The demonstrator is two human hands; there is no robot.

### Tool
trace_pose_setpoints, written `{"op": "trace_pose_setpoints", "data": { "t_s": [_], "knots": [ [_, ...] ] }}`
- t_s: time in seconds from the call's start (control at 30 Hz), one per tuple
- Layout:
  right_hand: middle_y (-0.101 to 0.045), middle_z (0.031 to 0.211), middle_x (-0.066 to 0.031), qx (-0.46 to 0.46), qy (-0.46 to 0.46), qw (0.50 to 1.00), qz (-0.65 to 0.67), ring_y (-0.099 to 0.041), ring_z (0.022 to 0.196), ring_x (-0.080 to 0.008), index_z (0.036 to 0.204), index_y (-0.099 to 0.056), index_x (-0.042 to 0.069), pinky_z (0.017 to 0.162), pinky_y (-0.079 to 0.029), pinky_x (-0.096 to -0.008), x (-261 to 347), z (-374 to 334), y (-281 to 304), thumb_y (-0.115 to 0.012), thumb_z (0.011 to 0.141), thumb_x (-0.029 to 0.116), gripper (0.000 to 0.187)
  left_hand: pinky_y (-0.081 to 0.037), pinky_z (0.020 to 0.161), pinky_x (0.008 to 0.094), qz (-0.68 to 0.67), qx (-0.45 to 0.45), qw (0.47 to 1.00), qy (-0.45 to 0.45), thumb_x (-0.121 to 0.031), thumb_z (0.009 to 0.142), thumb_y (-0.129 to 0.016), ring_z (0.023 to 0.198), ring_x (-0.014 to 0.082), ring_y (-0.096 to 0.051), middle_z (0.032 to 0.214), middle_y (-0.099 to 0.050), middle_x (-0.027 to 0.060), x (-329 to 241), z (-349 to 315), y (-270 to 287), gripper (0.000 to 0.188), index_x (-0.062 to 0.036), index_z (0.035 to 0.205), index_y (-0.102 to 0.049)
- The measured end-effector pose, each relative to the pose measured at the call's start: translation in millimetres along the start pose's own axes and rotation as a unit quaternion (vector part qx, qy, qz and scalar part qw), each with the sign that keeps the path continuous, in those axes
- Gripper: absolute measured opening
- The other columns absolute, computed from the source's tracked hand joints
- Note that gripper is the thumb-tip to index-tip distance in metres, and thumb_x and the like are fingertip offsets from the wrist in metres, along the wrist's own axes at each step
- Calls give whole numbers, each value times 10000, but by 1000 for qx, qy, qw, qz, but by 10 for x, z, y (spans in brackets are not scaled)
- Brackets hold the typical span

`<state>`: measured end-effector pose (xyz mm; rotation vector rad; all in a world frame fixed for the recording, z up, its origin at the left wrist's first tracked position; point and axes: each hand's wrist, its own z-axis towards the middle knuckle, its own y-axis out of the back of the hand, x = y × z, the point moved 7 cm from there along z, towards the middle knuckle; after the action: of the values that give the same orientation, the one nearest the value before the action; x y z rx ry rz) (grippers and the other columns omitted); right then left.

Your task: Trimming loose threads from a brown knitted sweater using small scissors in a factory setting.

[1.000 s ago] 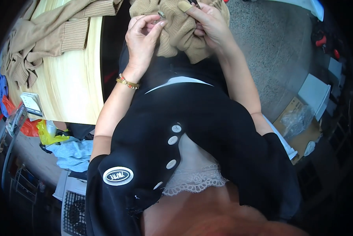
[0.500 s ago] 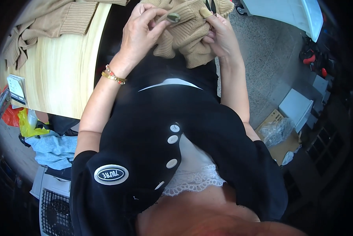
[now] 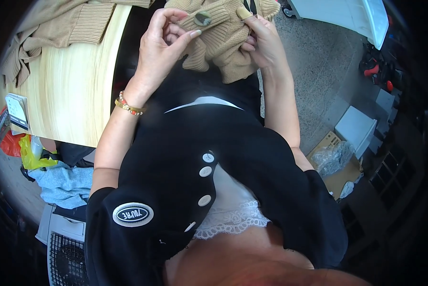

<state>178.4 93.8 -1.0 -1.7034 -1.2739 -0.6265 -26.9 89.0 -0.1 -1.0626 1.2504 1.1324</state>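
Observation:
A tan ribbed knit garment [image 3: 233, 57] is bunched at the top of the view, over my lap. My left hand [image 3: 159, 45] pinches the left end of its ribbed band between thumb and fingers. On that band, a dark green-grey round button [image 3: 202, 18] faces up. My right hand [image 3: 267, 44] grips the knit farther right, its thumb pressed on the fabric. A yellowish cover wraps that thumb. Beside it, a black pointed piece [image 3: 253, 7] shows in part; its kind is hard to tell.
At left stands a pale wooden table [image 3: 71, 95] with another tan knit piece [image 3: 92, 24] and a stack of cards [image 3: 16, 112]. Bags and a light-blue knit [image 3: 64, 183] lie below. To the right are a white wheeled stand [image 3: 340, 16], a white box [image 3: 356, 125] and cardboard [image 3: 345, 176].
My left hand has shifted left and its fingers have come off the button. The band lies flatter, and the button now shows its face. My right hand keeps its grip, slightly farther left.

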Motion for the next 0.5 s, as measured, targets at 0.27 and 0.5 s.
{"op": "trace_pose_setpoints", "data": {
  "t_s": [0.27, 0.5],
  "knots": [
    [-476, 660, 117, 0, -5, 1000, -2, -347, 480, 41, 939, -610, 117, 412, -276, -128, -30, -8, 14, -662, 960, 223, 120, -510, 732, 188, 144, -4, 988, -63, -6, 874, -737, 802, 48, -603, 1092, -642, 51, -76, -20, -48, 349, -39, 1143, -517],
    [-443, 637, 122, -13, -5, 1000, -19, -328, 476, 43, 895, -595, 130, 411, -250, -135, -1, -37, -45, -662, 962, 237, 143, -513, 754, 181, 122, 7, 992, -8, 14, 886, -718, 793, 47, -616, 1048, -658, 38, 73, -19, -39, 272, -24, 1096, -549]
  ]
}}
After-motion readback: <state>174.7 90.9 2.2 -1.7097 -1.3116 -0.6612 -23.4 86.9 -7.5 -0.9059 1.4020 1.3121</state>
